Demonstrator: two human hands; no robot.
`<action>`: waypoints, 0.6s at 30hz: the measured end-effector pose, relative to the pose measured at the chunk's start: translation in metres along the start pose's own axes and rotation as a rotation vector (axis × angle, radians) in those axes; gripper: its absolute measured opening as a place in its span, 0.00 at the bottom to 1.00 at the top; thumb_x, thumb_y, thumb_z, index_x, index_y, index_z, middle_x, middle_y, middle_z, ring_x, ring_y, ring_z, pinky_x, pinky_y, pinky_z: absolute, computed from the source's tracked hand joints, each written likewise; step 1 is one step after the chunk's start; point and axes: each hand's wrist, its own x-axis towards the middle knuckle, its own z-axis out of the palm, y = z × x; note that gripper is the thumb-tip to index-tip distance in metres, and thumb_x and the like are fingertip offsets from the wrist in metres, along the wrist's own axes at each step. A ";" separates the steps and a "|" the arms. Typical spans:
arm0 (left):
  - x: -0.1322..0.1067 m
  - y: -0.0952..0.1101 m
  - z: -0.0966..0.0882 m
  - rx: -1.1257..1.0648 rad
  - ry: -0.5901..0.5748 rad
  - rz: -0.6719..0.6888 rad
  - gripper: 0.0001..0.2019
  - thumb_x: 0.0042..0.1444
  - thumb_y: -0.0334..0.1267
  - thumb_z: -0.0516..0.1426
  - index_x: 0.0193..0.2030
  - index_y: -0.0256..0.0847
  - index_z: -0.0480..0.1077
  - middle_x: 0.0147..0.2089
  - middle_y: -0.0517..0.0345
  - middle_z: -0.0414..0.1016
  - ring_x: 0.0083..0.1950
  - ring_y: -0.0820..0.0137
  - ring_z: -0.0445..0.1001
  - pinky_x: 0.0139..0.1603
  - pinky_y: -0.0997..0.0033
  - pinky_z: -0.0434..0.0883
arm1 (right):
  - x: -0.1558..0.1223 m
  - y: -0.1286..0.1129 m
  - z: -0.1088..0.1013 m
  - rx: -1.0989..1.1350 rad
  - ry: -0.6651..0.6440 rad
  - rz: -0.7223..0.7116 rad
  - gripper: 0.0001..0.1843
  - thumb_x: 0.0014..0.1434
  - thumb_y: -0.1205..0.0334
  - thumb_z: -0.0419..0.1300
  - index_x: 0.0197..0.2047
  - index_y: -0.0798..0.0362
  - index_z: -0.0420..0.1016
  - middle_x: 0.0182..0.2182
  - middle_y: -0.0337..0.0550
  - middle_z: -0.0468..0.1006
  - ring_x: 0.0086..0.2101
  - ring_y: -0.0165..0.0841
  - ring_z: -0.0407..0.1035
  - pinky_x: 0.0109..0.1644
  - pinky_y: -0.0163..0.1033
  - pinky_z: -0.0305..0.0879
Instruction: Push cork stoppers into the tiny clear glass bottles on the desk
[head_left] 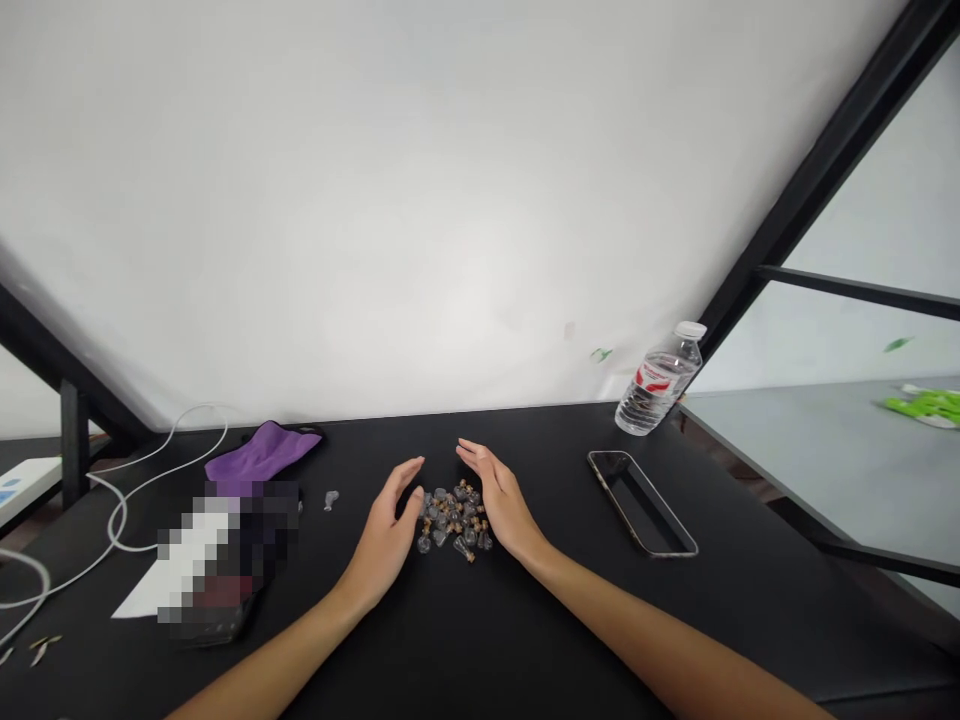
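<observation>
As recorded in the head view, a heap of vials (454, 515) with brown stoppers is found lying on the table (465, 640), between the left hand (388, 530) and the right hand (510, 500). Both hands are held on edge, palms inward, with fingers slightly bent and relaxed; no item is seen to be gripped by either. Whether the nearest vials are touched by the palms cannot be determined.

For sound practice, it is judged that the heap should be bounded evenly from both sides, with hands kept low and pressure light. Rolling or knocking of the glass is considered the chief risk, particularly through the gaps at front and rear.

Bare surface is noted in front of the heap, behind it toward the wall (450, 200), and between the right hand and the phone (643, 505). Room on the left is interrupted by a clear piece (331, 499) and, farther out, a purple cloth (266, 455). A water bottle (652, 390) is stood close to the right edge, well apart from the hands.
</observation>
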 end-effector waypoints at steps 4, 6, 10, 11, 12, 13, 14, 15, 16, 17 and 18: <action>-0.007 0.007 -0.002 0.210 -0.144 0.053 0.24 0.71 0.45 0.52 0.72 0.56 0.57 0.76 0.55 0.59 0.77 0.57 0.57 0.76 0.43 0.57 | 0.003 0.002 -0.007 0.066 0.037 0.013 0.36 0.71 0.34 0.46 0.58 0.54 0.79 0.58 0.55 0.80 0.61 0.45 0.71 0.72 0.55 0.59; -0.011 0.008 -0.004 0.278 -0.193 0.099 0.27 0.71 0.46 0.53 0.74 0.59 0.53 0.78 0.57 0.54 0.79 0.56 0.53 0.76 0.41 0.56 | 0.004 0.003 -0.009 0.064 0.029 0.027 0.35 0.72 0.35 0.46 0.56 0.53 0.81 0.57 0.53 0.80 0.61 0.45 0.71 0.73 0.56 0.57; -0.016 0.004 -0.008 0.383 -0.243 0.149 0.29 0.70 0.47 0.54 0.75 0.60 0.51 0.79 0.57 0.50 0.80 0.52 0.46 0.75 0.36 0.56 | 0.000 0.002 -0.010 -0.012 -0.008 0.035 0.33 0.72 0.36 0.46 0.57 0.50 0.81 0.59 0.48 0.79 0.64 0.45 0.68 0.74 0.56 0.53; -0.016 0.002 -0.008 0.395 -0.239 0.151 0.29 0.70 0.46 0.53 0.75 0.60 0.52 0.79 0.57 0.50 0.80 0.51 0.46 0.75 0.35 0.57 | -0.001 0.001 -0.009 -0.030 -0.014 0.034 0.33 0.72 0.36 0.46 0.57 0.50 0.82 0.60 0.48 0.79 0.64 0.45 0.68 0.74 0.56 0.53; -0.016 0.000 -0.008 0.401 -0.232 0.150 0.28 0.71 0.46 0.53 0.75 0.60 0.52 0.79 0.57 0.51 0.80 0.51 0.46 0.74 0.35 0.58 | -0.002 -0.001 -0.009 -0.044 -0.015 0.033 0.33 0.72 0.36 0.46 0.57 0.50 0.82 0.60 0.48 0.79 0.64 0.45 0.68 0.74 0.57 0.53; -0.015 -0.002 -0.008 0.402 -0.223 0.148 0.28 0.71 0.45 0.53 0.75 0.60 0.53 0.79 0.57 0.51 0.80 0.51 0.47 0.74 0.35 0.59 | -0.003 -0.003 -0.008 -0.054 -0.015 0.034 0.34 0.72 0.35 0.46 0.56 0.50 0.82 0.60 0.48 0.79 0.64 0.45 0.68 0.74 0.57 0.53; -0.015 -0.003 -0.008 0.398 -0.214 0.145 0.27 0.71 0.45 0.52 0.74 0.60 0.53 0.79 0.57 0.51 0.80 0.52 0.48 0.74 0.35 0.59 | -0.004 -0.004 -0.008 -0.059 -0.015 0.035 0.34 0.72 0.35 0.46 0.56 0.50 0.83 0.59 0.48 0.79 0.64 0.45 0.68 0.75 0.57 0.53; -0.014 -0.004 -0.008 0.392 -0.209 0.139 0.27 0.71 0.45 0.52 0.74 0.61 0.53 0.79 0.57 0.52 0.80 0.53 0.49 0.75 0.35 0.59 | -0.004 -0.005 -0.007 -0.059 -0.012 0.036 0.34 0.71 0.35 0.46 0.55 0.50 0.83 0.59 0.48 0.79 0.63 0.46 0.68 0.74 0.57 0.53; -0.014 -0.006 -0.008 0.387 -0.207 0.133 0.26 0.72 0.44 0.52 0.74 0.61 0.53 0.79 0.58 0.52 0.80 0.53 0.49 0.75 0.36 0.59 | -0.003 -0.005 -0.007 -0.052 -0.007 0.038 0.34 0.71 0.34 0.46 0.55 0.50 0.83 0.59 0.49 0.79 0.63 0.46 0.69 0.74 0.57 0.53; -0.014 -0.006 -0.007 0.383 -0.207 0.127 0.26 0.72 0.44 0.51 0.74 0.62 0.53 0.79 0.58 0.52 0.80 0.54 0.50 0.75 0.36 0.59 | -0.003 -0.005 -0.006 -0.042 -0.002 0.042 0.34 0.71 0.34 0.47 0.55 0.50 0.83 0.59 0.49 0.79 0.63 0.46 0.69 0.74 0.57 0.54; -0.013 -0.007 -0.007 0.383 -0.209 0.122 0.26 0.71 0.45 0.52 0.74 0.62 0.53 0.79 0.58 0.52 0.80 0.53 0.50 0.75 0.36 0.59 | -0.002 -0.004 -0.006 -0.031 0.002 0.045 0.34 0.71 0.34 0.47 0.55 0.50 0.83 0.59 0.50 0.80 0.63 0.46 0.69 0.73 0.57 0.55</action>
